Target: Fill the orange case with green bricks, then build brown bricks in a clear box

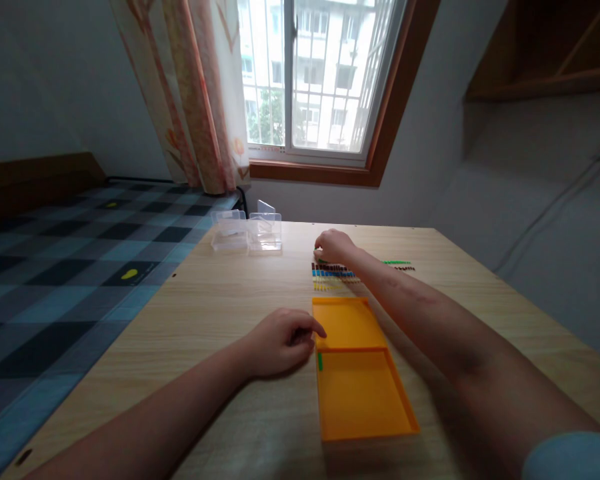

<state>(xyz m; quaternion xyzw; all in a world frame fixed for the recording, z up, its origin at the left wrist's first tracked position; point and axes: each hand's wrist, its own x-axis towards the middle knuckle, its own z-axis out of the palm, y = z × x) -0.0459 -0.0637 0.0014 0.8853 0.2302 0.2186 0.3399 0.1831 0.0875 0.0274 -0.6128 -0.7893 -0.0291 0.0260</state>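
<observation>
My left hand rests at the left edge of the orange tray, index finger stretched over its rim and the other fingers loosely curled. I see nothing held in it. The tray has two square compartments, and a small green block lies against the left wall of the nearer one. Farther off, my right hand reaches to the left end of the rows of small blocks. Its fingertips are pinched at a small green block, partly hidden by them. Below that hand run rows of dark brown, blue and yellow blocks.
Clear plastic boxes stand at the table's back left. More green blocks lie right of my right forearm. A checked bed borders the table on the left, with a window and curtain behind.
</observation>
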